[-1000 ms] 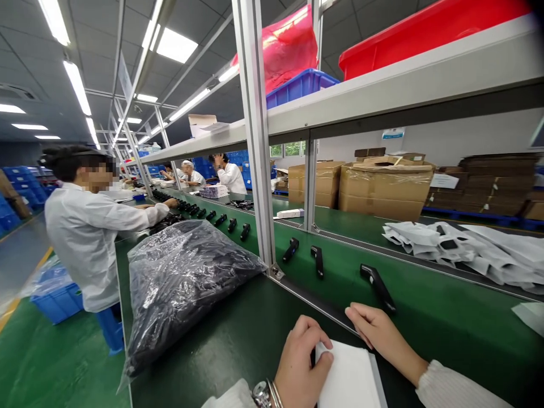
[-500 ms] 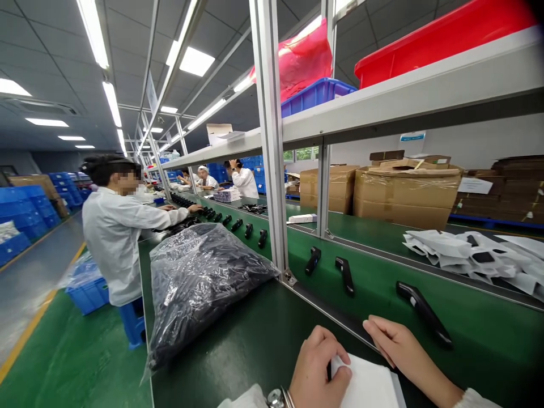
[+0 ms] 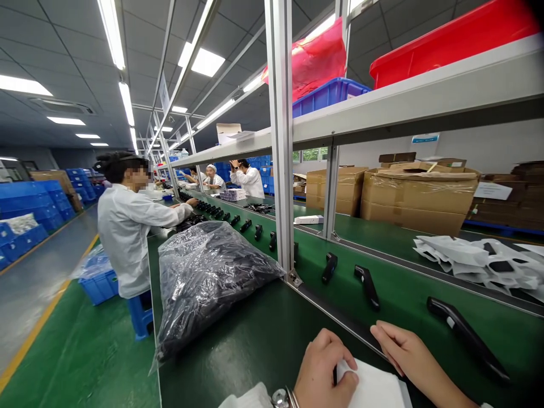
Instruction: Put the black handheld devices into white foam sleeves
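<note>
At the bottom of the head view, my left hand [image 3: 325, 371] has its fingers curled at the edge of a white sheet or pouch [image 3: 376, 385], with a small dark object partly visible between thumb and fingers. My right hand [image 3: 403, 348] is beside the white piece, its fingers pressed together; whatever they hold is hidden. Beyond my hands, black handheld devices lie spaced out on the green belt, among them one at the right [image 3: 467, 334], one nearer the middle [image 3: 368, 286] and a smaller one [image 3: 329, 267].
A clear plastic bag of dark items [image 3: 212, 283] lies on the table, left of a metal post [image 3: 280, 141]. White pouches [image 3: 480, 260] are piled at the right. A person in white [image 3: 127, 226] sits at the left. Overhead, a shelf [image 3: 408, 105] holds bins.
The black devices on the belt have shifted right and toward me. The surroundings appear slightly farther right as the view turns. Both hands keep nearly the same pose.
</note>
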The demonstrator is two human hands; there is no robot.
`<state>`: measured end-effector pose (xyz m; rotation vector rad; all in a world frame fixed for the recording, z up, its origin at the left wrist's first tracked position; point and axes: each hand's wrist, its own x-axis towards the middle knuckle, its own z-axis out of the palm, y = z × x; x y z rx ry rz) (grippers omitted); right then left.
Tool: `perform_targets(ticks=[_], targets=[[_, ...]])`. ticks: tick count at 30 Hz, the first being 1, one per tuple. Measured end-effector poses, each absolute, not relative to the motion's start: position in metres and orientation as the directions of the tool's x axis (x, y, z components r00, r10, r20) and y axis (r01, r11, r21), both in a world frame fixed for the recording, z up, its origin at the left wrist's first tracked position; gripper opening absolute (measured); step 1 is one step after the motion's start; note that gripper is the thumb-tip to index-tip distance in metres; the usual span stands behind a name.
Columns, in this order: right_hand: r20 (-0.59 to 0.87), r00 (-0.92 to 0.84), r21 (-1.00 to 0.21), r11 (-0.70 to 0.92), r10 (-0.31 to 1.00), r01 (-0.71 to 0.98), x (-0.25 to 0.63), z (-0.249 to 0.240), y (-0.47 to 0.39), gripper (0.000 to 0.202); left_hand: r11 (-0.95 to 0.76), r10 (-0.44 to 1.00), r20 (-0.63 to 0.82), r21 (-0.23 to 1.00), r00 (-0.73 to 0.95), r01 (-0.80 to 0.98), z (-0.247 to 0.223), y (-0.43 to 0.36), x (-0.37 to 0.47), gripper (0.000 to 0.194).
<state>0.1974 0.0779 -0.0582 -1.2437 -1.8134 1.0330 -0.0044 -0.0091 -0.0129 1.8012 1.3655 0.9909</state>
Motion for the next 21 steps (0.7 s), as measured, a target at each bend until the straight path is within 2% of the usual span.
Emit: perform_targets(ticks=[21], targets=[[0.103, -0.271, -0.899, 0.206, 0.957, 0.387, 0.1938, -0.0541, 0.0755, 0.056, -0.245, 0.968, 0.186, 0.846, 0.168, 0.474, -0.0141, -0.0088, -0.0037, 0.024]])
